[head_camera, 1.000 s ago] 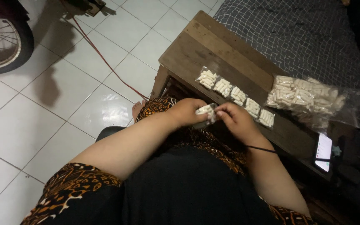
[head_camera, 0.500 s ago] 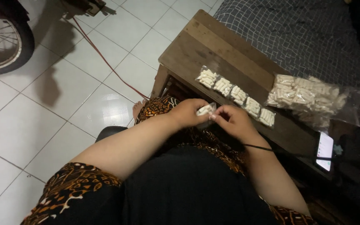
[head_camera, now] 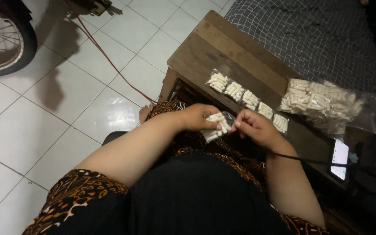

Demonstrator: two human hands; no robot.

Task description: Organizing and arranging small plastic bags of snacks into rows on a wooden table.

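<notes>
Small clear plastic packet of pale stick snacks [head_camera: 216, 126] lies between my hands, long axis slanting: left hand [head_camera: 199, 117] clamps it, right hand [head_camera: 255, 128] pinches its edge.

Five small filled packets [head_camera: 249, 99] of pale stick-shaped snacks lie in a row along the wooden table's [head_camera: 223, 48] near edge. One more small packet [head_camera: 216, 127] sits in the hands. One large clear bag [head_camera: 323, 104] of the same snacks rests towards the table's right end. One phone [head_camera: 339, 159] lies at the table's right corner.
</notes>
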